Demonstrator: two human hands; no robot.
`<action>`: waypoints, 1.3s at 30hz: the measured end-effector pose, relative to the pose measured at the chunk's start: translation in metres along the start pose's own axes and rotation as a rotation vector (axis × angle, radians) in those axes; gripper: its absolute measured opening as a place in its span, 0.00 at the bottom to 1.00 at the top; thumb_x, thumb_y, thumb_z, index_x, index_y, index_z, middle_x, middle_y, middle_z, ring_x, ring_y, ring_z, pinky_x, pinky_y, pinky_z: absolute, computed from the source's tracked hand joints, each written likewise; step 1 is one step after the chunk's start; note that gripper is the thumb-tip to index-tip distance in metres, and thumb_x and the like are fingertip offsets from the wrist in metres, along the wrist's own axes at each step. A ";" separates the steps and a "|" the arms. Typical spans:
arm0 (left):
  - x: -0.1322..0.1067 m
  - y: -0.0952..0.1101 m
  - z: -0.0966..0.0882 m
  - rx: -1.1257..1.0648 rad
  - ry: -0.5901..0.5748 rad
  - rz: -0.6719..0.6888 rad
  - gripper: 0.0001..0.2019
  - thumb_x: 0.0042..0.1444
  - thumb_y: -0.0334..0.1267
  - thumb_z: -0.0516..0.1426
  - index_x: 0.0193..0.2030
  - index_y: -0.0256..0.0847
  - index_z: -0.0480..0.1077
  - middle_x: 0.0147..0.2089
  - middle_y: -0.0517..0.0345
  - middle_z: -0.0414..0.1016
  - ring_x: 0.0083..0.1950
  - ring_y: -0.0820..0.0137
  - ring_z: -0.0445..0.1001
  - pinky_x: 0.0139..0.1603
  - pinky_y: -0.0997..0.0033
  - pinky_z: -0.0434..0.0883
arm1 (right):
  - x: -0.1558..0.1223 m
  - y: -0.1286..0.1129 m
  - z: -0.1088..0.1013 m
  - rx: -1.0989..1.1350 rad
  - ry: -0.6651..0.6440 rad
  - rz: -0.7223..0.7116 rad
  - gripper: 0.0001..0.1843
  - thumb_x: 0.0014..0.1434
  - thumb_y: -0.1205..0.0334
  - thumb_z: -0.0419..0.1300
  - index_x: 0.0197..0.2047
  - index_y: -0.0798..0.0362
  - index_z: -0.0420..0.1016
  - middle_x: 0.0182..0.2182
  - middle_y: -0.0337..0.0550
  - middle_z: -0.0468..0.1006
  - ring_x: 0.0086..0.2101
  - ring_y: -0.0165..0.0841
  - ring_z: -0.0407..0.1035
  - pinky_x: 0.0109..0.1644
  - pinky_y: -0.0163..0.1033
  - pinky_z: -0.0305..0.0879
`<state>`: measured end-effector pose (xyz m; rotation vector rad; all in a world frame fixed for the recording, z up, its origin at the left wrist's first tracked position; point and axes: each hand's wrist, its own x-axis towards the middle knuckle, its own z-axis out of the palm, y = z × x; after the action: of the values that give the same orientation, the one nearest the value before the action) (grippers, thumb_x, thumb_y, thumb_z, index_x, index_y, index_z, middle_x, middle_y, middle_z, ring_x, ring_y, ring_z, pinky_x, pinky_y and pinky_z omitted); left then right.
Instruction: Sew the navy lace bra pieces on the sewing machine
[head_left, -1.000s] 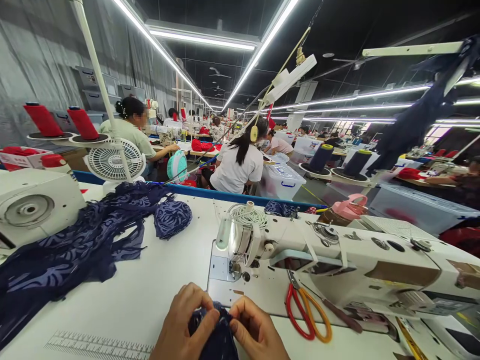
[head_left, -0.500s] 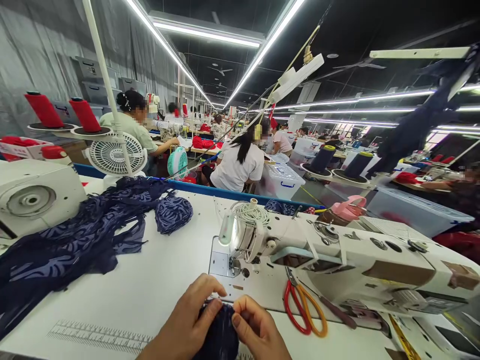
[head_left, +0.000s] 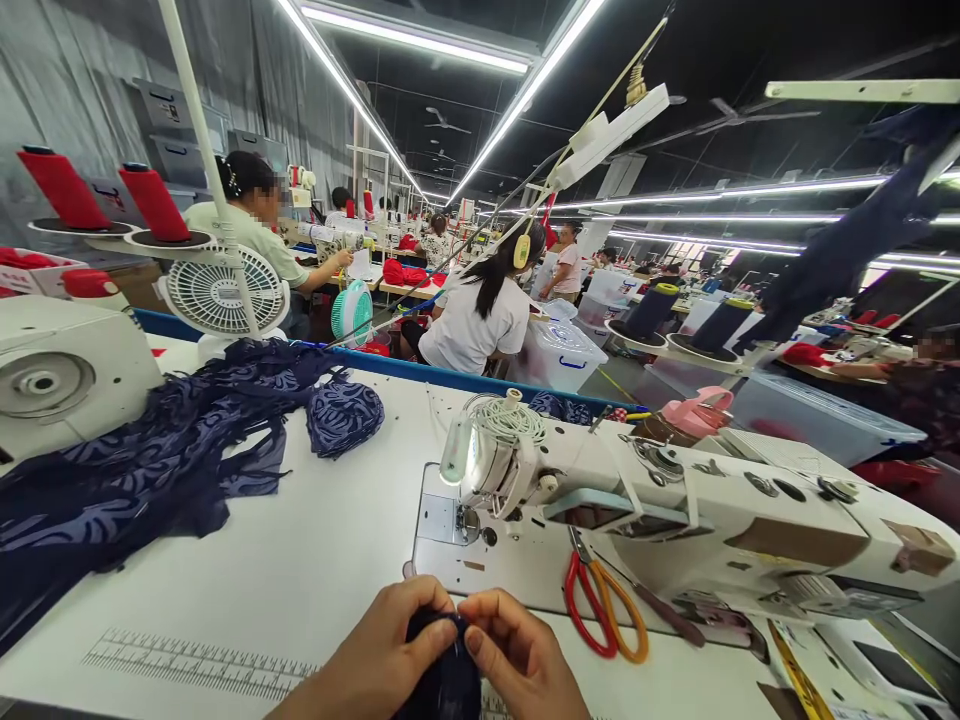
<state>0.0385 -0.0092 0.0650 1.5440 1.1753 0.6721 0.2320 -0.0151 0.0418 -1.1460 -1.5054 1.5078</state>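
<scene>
At the bottom middle of the head view, a dark navy piece of fabric (head_left: 442, 675) hangs between my two hands over the table's front edge. My left hand (head_left: 401, 640) pinches its upper edge between thumb and fingers. From the other side, my right hand (head_left: 517, 650) pinches the same edge, its fingertips close to those of the left. The lower part of the fabric runs out of view. Just beyond my hands is the sewing machine (head_left: 592, 450), its needle area (head_left: 466, 522) holding no cloth that I can see.
Scissors (head_left: 604, 605) with red and orange handles lie right of my hands. Patterned navy cloth (head_left: 187, 440) spreads over the left side, beside a rounded bundle (head_left: 345, 415). A printed ruler (head_left: 199, 665) marks the white table (head_left: 337, 530). Co-workers (head_left: 476, 310) sit beyond.
My left fingers have drawn closer to my right ones at the fabric's top edge. The view has shifted slightly. A person in the background now stands more upright.
</scene>
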 end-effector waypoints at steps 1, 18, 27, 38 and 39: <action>0.000 -0.003 0.002 -0.001 -0.001 0.003 0.10 0.58 0.46 0.54 0.37 0.42 0.69 0.36 0.58 0.71 0.39 0.65 0.67 0.40 0.70 0.64 | 0.000 0.000 0.001 -0.020 0.012 -0.006 0.24 0.60 0.37 0.61 0.41 0.52 0.72 0.33 0.39 0.71 0.34 0.32 0.63 0.39 0.36 0.59; 0.068 0.005 -0.062 0.639 0.156 0.051 0.06 0.56 0.34 0.56 0.35 0.43 0.76 0.39 0.57 0.80 0.42 0.62 0.76 0.40 0.70 0.62 | 0.090 0.002 0.038 -0.047 0.189 0.162 0.31 0.54 0.27 0.51 0.32 0.49 0.61 0.17 0.33 0.68 0.15 0.30 0.65 0.20 0.37 0.66; 0.085 -0.018 -0.031 0.635 0.114 0.020 0.06 0.58 0.36 0.58 0.37 0.45 0.77 0.38 0.55 0.80 0.42 0.60 0.77 0.39 0.69 0.63 | 0.062 0.010 -0.031 -0.662 0.174 -0.169 0.11 0.66 0.56 0.53 0.42 0.47 0.76 0.34 0.45 0.78 0.35 0.37 0.73 0.41 0.40 0.63; 0.076 -0.016 -0.026 0.680 0.182 0.267 0.07 0.64 0.33 0.54 0.42 0.43 0.74 0.44 0.58 0.79 0.46 0.63 0.75 0.48 0.66 0.67 | 0.067 0.031 -0.030 -1.307 0.085 -0.741 0.19 0.60 0.74 0.52 0.54 0.57 0.70 0.38 0.49 0.77 0.35 0.38 0.73 0.29 0.36 0.65; 0.071 -0.019 -0.024 0.718 0.197 0.405 0.08 0.66 0.35 0.53 0.45 0.43 0.73 0.45 0.58 0.79 0.48 0.63 0.74 0.53 0.65 0.66 | 0.067 0.033 -0.030 -1.316 0.102 -0.764 0.19 0.60 0.74 0.52 0.54 0.57 0.71 0.37 0.49 0.77 0.35 0.38 0.73 0.29 0.36 0.65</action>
<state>0.0373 0.0651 0.0439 2.4077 1.3449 0.7137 0.2395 0.0560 0.0038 -0.9856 -2.5043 -0.1884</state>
